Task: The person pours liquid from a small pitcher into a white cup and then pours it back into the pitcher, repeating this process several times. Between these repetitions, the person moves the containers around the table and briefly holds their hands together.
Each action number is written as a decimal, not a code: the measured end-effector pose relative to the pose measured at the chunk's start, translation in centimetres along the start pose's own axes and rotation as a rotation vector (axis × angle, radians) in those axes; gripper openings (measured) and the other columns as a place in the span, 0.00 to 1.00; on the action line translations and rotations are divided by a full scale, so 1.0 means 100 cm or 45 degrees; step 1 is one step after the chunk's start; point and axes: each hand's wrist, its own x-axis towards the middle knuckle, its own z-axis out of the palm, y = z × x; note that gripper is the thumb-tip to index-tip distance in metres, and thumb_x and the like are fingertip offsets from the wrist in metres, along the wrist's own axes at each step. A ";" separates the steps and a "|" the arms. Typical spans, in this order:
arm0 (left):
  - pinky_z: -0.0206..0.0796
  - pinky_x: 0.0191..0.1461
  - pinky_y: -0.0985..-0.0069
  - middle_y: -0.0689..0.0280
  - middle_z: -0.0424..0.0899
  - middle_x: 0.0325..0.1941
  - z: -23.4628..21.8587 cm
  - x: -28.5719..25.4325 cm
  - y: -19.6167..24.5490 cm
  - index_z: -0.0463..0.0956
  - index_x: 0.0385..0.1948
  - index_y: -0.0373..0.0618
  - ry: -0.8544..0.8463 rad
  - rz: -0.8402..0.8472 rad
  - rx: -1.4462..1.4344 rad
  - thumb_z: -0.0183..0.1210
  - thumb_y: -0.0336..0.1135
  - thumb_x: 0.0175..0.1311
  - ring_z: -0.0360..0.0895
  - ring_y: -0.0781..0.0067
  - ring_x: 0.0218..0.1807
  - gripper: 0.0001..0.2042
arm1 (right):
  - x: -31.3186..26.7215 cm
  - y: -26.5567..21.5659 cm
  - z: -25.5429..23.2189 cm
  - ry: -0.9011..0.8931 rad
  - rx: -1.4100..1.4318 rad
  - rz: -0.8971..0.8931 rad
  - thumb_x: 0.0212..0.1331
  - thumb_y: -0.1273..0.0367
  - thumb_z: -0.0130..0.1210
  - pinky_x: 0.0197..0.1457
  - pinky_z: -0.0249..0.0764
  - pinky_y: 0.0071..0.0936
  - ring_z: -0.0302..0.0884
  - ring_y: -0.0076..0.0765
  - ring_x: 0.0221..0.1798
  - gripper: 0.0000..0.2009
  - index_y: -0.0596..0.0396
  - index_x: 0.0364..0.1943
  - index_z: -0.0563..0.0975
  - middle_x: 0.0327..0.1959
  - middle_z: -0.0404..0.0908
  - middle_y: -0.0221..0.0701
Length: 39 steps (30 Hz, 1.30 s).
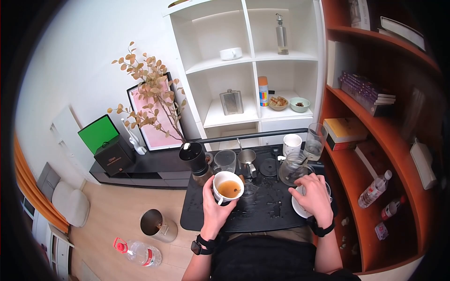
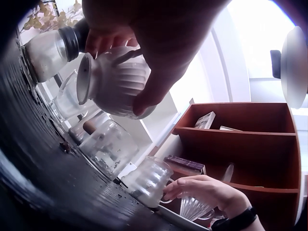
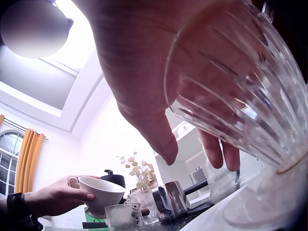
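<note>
My left hand [image 1: 214,213] holds a white ribbed teacup [image 2: 122,79] with brown coffee [image 1: 229,189] in it, thumb on one side and fingers on the other. The cup is raised over the front left of the black tray table [image 1: 225,225]. At the right side, my right hand [image 1: 313,196] hovers over a white saucer [image 1: 296,206], thumb and fingers apart. On the saucer a clear ribbed glass dripper [image 3: 240,82] stands near the palm, mostly hidden by the hand in the head view. Its fingertips are close to the handle of a glass carafe [image 1: 291,171].
Behind the cup stand a black-topped grinder [image 1: 191,157], a clear glass cup [image 1: 226,159], a steel pitcher [image 1: 247,158] and a black round lid [image 1: 268,167]. A white mug [image 1: 292,143] and a tall glass [image 1: 315,140] are at the back right. A wooden bookshelf [image 1: 356,112] borders the right.
</note>
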 end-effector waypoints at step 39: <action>0.68 0.84 0.50 0.50 0.77 0.83 -0.014 0.025 0.031 0.68 0.85 0.37 -0.193 0.553 0.445 0.83 0.23 0.51 0.75 0.41 0.82 0.52 | 0.000 -0.002 -0.001 0.012 -0.006 0.003 0.65 0.57 0.78 0.72 0.70 0.41 0.86 0.42 0.58 0.16 0.56 0.44 0.94 0.46 0.95 0.32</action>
